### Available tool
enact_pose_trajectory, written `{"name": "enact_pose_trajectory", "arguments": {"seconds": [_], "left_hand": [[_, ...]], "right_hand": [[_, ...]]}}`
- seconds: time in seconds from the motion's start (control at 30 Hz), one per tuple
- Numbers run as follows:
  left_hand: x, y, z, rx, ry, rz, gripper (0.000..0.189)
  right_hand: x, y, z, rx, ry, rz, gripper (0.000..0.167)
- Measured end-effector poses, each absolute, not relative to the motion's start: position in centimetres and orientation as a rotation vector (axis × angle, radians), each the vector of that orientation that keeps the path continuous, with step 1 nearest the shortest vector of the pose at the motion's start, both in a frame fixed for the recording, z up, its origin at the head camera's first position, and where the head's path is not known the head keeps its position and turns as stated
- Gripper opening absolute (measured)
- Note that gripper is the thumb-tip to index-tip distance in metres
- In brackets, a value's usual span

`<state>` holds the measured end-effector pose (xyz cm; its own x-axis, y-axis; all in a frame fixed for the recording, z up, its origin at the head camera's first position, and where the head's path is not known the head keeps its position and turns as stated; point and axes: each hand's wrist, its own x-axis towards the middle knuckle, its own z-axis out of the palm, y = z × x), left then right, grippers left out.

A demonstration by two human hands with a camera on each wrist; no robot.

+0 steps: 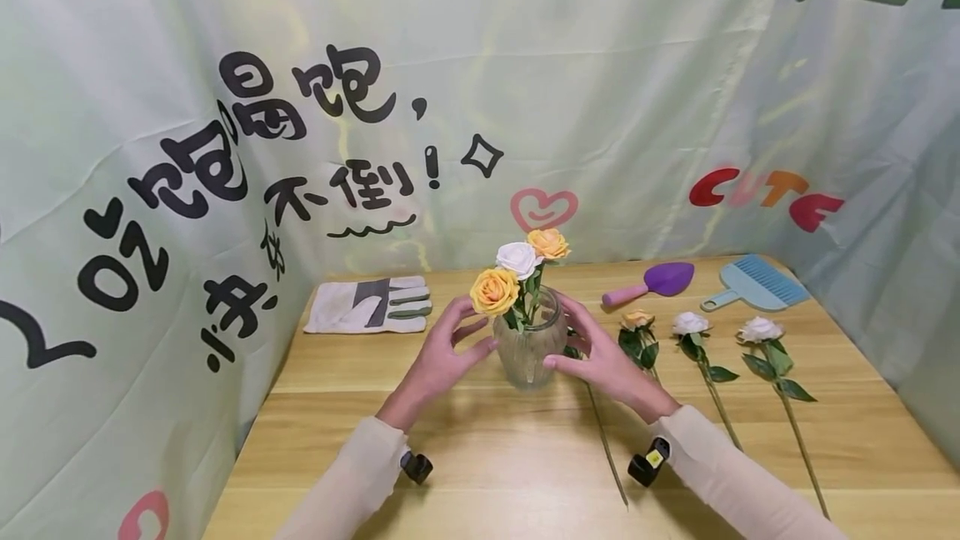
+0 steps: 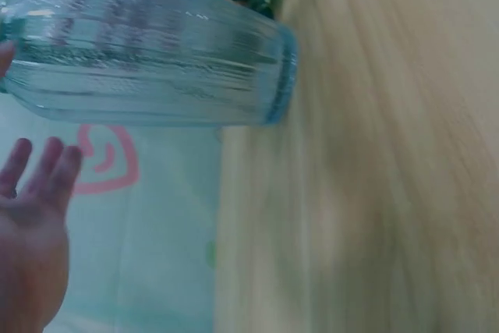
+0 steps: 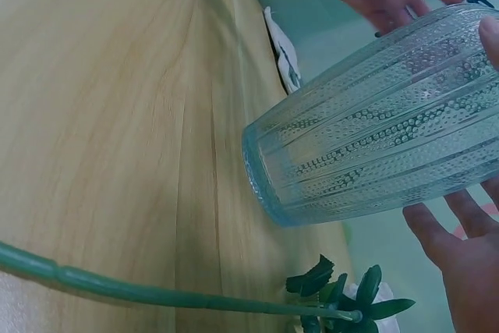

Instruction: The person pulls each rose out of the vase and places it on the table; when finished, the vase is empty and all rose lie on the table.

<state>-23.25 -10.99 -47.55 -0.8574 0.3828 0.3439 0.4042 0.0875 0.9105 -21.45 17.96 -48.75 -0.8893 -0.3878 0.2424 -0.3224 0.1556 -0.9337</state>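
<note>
A ribbed clear glass vase stands on the table, holding a front orange rose, a white rose and a rear orange rose. On its left side my left hand is held with relaxed fingers, the thumb tip close by the glass. Fingers of that hand show apart from the vase in the left wrist view. My right hand grips the other side, thumb across the front and fingers along the far side. Beside the vase lies a green stem, its flower head mostly hidden by that hand.
Right of the hands lie an orange rose, a white rose and another white rose. Behind them are a purple trowel and a blue brush-edged dustpan. A glove lies back left. Printed cloth encloses the table.
</note>
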Motion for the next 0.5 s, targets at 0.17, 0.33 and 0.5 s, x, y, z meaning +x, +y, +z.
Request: {"name": "enact_pose_trajectory", "arguments": {"seconds": [0.17, 0.33, 0.5], "left_hand": [[-22.7, -10.9, -46.6, -0.914, -2.130, -1.800, 0.030], [-22.3, -10.3, -45.6, -0.943, -2.151, -1.644, 0.035], [-22.2, -9.8, -45.4, -0.949, -2.197, -1.539, 0.038]], "right_hand": [[-21.5, 17.9, -48.7, -0.716, 2.357, -1.874, 0.094], [-21.6, 18.0, -48.9, -0.720, 2.394, -1.862, 0.093], [-21.7, 17.9, -49.1, -0.731, 2.391, -1.863, 0.092]]}}
